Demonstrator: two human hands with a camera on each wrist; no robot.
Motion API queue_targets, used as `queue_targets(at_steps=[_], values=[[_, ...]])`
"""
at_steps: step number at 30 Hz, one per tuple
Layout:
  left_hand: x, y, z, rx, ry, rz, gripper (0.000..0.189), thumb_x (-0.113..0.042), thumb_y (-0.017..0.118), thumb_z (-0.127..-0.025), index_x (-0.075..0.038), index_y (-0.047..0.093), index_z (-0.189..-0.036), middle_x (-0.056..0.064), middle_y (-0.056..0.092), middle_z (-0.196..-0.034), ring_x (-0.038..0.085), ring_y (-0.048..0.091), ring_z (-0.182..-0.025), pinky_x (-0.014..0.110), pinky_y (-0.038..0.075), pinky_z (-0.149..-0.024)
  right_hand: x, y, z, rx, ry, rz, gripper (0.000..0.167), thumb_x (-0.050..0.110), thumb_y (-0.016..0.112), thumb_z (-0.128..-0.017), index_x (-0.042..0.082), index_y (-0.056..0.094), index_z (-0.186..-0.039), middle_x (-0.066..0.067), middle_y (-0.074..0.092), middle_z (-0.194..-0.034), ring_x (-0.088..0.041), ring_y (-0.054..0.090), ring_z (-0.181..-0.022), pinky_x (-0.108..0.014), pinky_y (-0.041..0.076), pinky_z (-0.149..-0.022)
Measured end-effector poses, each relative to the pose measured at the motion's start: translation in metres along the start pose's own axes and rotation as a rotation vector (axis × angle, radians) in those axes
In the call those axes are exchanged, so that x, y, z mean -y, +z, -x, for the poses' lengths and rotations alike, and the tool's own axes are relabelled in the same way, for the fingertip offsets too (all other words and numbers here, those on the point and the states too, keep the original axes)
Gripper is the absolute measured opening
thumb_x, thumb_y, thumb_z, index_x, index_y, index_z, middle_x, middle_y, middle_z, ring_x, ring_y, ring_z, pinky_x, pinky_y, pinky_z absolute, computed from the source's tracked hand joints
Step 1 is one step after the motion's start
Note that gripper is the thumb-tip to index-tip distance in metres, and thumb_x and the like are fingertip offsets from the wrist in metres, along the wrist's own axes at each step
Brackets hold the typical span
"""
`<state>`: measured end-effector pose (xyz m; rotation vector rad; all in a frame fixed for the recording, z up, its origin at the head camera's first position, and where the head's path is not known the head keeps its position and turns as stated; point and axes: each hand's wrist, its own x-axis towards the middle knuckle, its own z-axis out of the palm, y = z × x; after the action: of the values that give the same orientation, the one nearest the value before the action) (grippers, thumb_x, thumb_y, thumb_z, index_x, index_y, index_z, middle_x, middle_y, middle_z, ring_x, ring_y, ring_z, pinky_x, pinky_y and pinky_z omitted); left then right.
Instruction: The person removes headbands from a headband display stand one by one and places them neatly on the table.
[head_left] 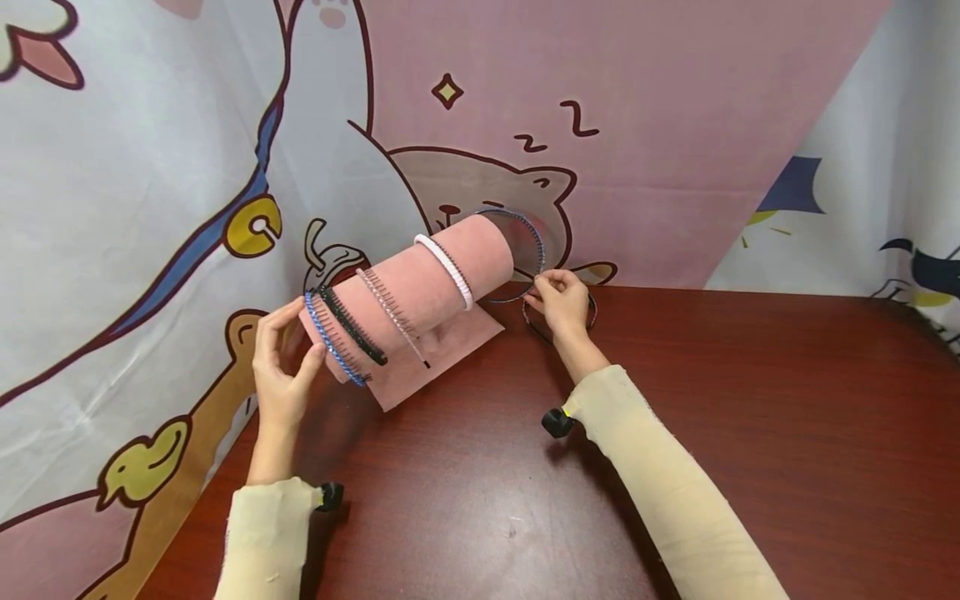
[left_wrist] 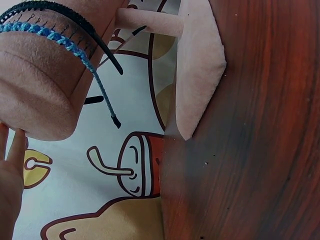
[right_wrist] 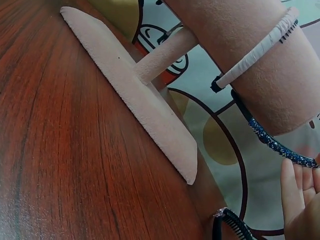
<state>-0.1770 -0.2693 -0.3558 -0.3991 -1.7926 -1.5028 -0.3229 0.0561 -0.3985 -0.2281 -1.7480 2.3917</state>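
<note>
A pink plush headband stand (head_left: 480, 250) stands on the table, its padded roll raised on a post. My left hand (head_left: 281, 362) grips the roll's near left end, fingers at the top and thumb lower down. My right hand (head_left: 562, 304) pinches a dark blue glittery headband (right_wrist: 270, 142) at the roll's far right end; the band loops beyond that end. On the roll sit a blue braided headband (left_wrist: 55, 36), a black headband (head_left: 352, 325), a pale beaded headband (head_left: 390, 304) and a white headband (head_left: 448, 271).
Another dark headband (right_wrist: 231, 222) lies on the table beyond my right hand, partly hidden by it. The stand's flat pink base (left_wrist: 197, 65) rests on the reddish-brown wooden table (head_left: 480, 500). A cartoon-printed cloth (head_left: 637, 192) covers the wall behind and at the left.
</note>
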Motion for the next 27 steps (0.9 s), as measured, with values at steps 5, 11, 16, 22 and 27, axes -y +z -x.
queue_targets(at_steps=[5,11,16,22,27], values=[[0.0,0.001,0.0,0.001,0.007,-0.001,0.052,0.006,0.065,-0.082,0.014,0.052,-0.132,0.013,0.056,-0.134,0.022,0.052,-0.13,0.03,0.042,-0.117,-0.002,-0.005,-0.004,-0.029,0.031,-0.033,0.008,-0.001,0.058,-0.091,0.007,0.058,-0.091,0.002,0.059,-0.074,-0.007,0.062,-0.063,-0.021,0.062,-0.066],[-0.001,0.002,-0.001,-0.004,0.009,-0.009,0.052,0.004,0.066,-0.083,0.013,0.053,-0.132,0.012,0.056,-0.133,0.021,0.052,-0.13,0.029,0.042,-0.117,-0.004,-0.017,-0.007,-0.068,0.009,-0.018,0.009,-0.002,0.057,-0.089,0.007,0.056,-0.088,0.0,0.059,-0.075,-0.007,0.062,-0.063,-0.021,0.062,-0.065],[-0.002,0.001,-0.001,-0.011,0.002,-0.017,0.051,0.004,0.066,-0.083,0.012,0.053,-0.132,0.011,0.056,-0.133,0.02,0.052,-0.13,0.028,0.042,-0.116,-0.009,-0.032,-0.016,-0.036,-0.041,-0.029,0.008,-0.001,0.06,-0.088,0.007,0.059,-0.087,0.003,0.06,-0.072,-0.007,0.063,-0.061,-0.022,0.062,-0.063],[0.006,-0.001,-0.001,-0.005,-0.001,-0.032,0.052,0.006,0.065,-0.083,0.013,0.052,-0.133,0.01,0.056,-0.135,0.02,0.051,-0.131,0.029,0.042,-0.117,0.004,-0.045,-0.01,-0.059,-0.047,0.066,0.007,0.0,0.059,-0.09,0.007,0.059,-0.092,0.005,0.06,-0.073,-0.005,0.063,-0.061,-0.024,0.063,-0.068],[0.016,-0.004,0.0,-0.009,0.001,-0.045,0.053,0.005,0.065,-0.083,0.011,0.053,-0.134,0.007,0.056,-0.135,0.02,0.051,-0.131,0.028,0.042,-0.116,0.009,-0.059,-0.01,-0.072,-0.037,0.128,0.005,0.003,0.06,-0.091,0.004,0.06,-0.096,0.007,0.059,-0.073,-0.003,0.063,-0.062,-0.022,0.063,-0.067]])
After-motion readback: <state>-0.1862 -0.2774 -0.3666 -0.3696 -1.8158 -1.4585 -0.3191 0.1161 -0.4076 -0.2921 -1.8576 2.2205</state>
